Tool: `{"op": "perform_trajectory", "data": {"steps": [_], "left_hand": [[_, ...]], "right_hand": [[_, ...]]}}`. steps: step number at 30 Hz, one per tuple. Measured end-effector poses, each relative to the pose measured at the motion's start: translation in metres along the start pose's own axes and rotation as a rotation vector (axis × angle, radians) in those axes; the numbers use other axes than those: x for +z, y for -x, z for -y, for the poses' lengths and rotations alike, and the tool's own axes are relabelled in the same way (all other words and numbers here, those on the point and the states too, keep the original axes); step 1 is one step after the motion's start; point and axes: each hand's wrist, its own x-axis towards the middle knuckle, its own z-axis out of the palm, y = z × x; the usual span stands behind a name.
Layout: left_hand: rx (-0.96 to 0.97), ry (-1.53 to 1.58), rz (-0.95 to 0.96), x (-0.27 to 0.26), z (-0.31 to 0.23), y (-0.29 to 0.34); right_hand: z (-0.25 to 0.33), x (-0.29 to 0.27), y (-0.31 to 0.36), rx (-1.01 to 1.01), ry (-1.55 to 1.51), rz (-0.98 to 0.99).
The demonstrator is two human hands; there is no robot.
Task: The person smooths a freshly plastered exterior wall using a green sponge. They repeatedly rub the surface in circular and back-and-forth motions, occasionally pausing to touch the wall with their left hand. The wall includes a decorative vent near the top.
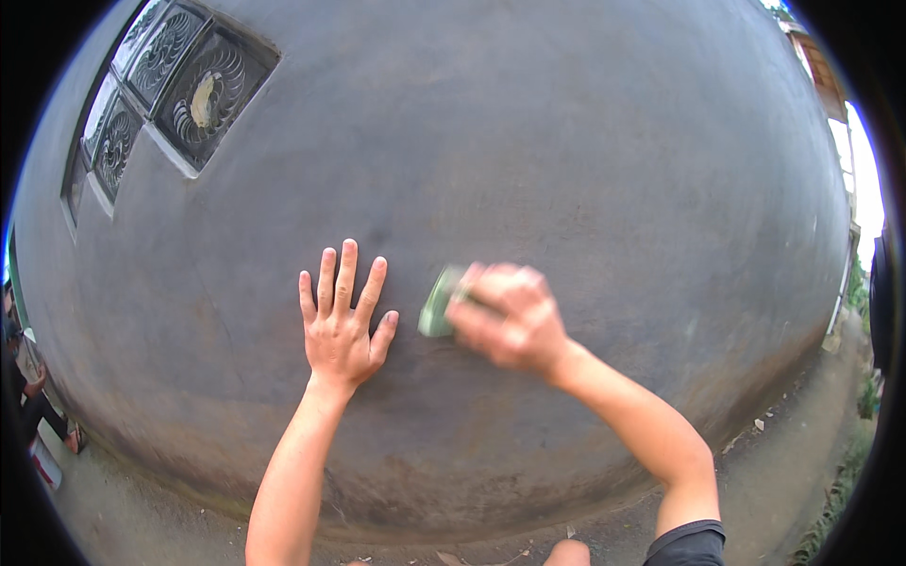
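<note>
A broad grey plastered wall (pixel 566 170) fills most of the view in front of me. My left hand (pixel 342 325) lies flat against it, fingers spread and pointing up, with nothing held. Just to the right, my right hand (pixel 514 316) is closed around a flat, pale green pad (pixel 437 304) and holds it at the wall. Both this hand and the pad are smeared by motion. The pad's exact kind is hard to make out, and its right part is hidden by my fingers.
At the upper left, a window with dark ornamental grilles (pixel 203 99) is set into the wall. Brownish stains run along the wall's foot, above bare ground (pixel 774 472). A seated person (pixel 42 406) shows at the far left edge. Green plants (pixel 864 396) grow at the right.
</note>
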Motion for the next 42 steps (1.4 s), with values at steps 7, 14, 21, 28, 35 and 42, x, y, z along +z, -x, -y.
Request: {"op": "perform_trajectory", "data": {"steps": [7, 14, 21, 28, 35, 42], "left_hand": [[0.006, -0.017, -0.015, 0.000, -0.003, 0.001], [-0.033, -0.026, -0.020, 0.001, 0.001, 0.005], [-0.055, -0.015, -0.011, 0.004, -0.025, 0.017], [-0.128, -0.049, -0.017, -0.004, -0.042, 0.037], [-0.179, -0.048, -0.028, 0.007, -0.068, 0.062], [-0.148, -0.062, -0.074, 0.021, -0.064, 0.061]], "right_hand": [[-0.032, -0.035, 0.007, 0.305, 0.224, -0.128], [-0.011, -0.028, 0.051, -0.203, 0.042, 0.152], [0.000, -0.045, 0.084, -0.004, 0.034, 0.116], [-0.033, -0.064, 0.073, 0.352, 0.216, -0.183], [-0.027, -0.077, 0.106, 0.147, 0.052, 0.017], [0.005, -0.055, 0.145, -0.078, -0.036, 0.107]]}}
